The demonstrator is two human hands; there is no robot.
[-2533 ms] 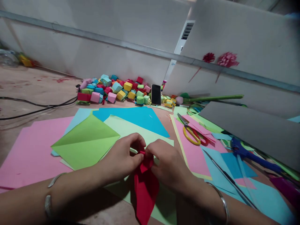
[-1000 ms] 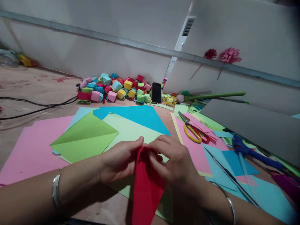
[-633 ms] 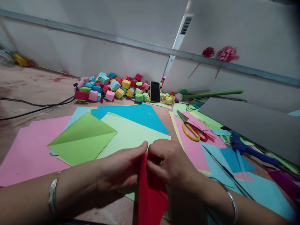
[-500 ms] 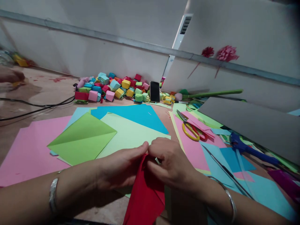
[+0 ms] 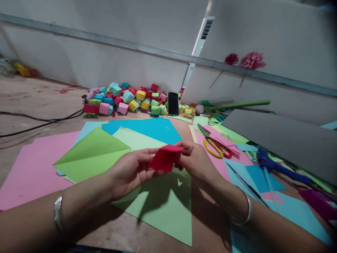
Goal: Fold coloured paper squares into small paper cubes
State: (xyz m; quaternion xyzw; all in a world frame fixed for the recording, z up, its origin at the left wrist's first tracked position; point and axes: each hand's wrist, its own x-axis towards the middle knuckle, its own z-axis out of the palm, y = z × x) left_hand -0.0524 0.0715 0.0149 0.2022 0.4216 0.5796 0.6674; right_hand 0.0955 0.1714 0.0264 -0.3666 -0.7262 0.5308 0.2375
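Note:
A folded piece of red paper (image 5: 166,158) is held up between my two hands, above a pale green sheet (image 5: 168,211). My left hand (image 5: 134,170) grips its left side, with fingers partly behind it. At its right edge, my right hand (image 5: 193,158) pinches the paper; some of those fingertips are hidden. Left of my left hand lies a creased bright green square (image 5: 92,154), on top of other sheets. Under the far end of the pale green sheet is a blue sheet (image 5: 147,130).
Many small folded paper cubes (image 5: 129,96) are heaped by the wall beside a standing phone (image 5: 173,103). Scissors (image 5: 213,146), a blue glue gun (image 5: 279,167) and a grey board (image 5: 286,140) lie right. Pink paper (image 5: 34,158) and black cables (image 5: 52,120) are left.
Both hands have lifted the red paper up and away from me, and it now shows as a smaller, tilted piece. The other person's hand at far left has gone from view.

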